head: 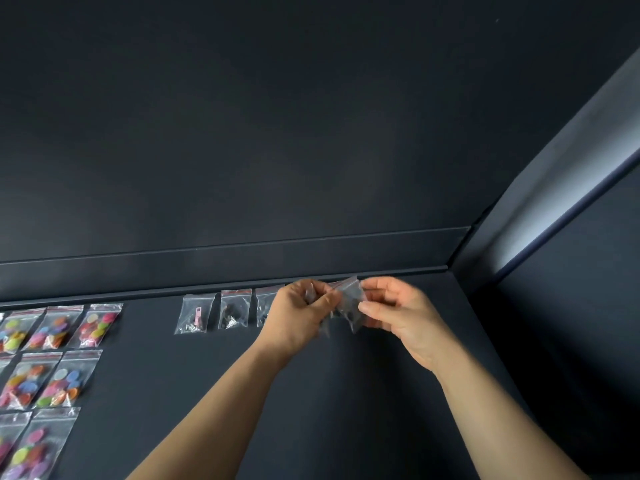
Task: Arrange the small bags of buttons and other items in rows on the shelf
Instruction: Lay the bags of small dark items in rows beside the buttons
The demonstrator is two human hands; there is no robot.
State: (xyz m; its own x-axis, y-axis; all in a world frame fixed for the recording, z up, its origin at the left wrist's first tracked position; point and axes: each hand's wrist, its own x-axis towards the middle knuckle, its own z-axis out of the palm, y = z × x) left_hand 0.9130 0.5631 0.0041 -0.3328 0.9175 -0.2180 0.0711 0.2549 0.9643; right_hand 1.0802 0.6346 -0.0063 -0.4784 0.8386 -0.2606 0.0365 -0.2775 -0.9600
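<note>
My left hand (304, 317) and my right hand (398, 313) together hold a small bunch of clear zip bags (346, 299) just above the dark shelf (311, 393), near its back edge. Both hands pinch the bags with fingers and thumb. To their left, a row of three clear bags lies along the back: one with a pink piece (195, 313), one with dark metal bits (234, 308), and a third (265, 303) partly hidden by my left hand. Rows of bags with coloured buttons (52, 358) lie at the far left.
A raised ledge (242, 268) runs along the back of the shelf under a dark back wall. A dark side panel (554, 237) closes the shelf on the right. Bare shelf surface lies between the button bags and my arms.
</note>
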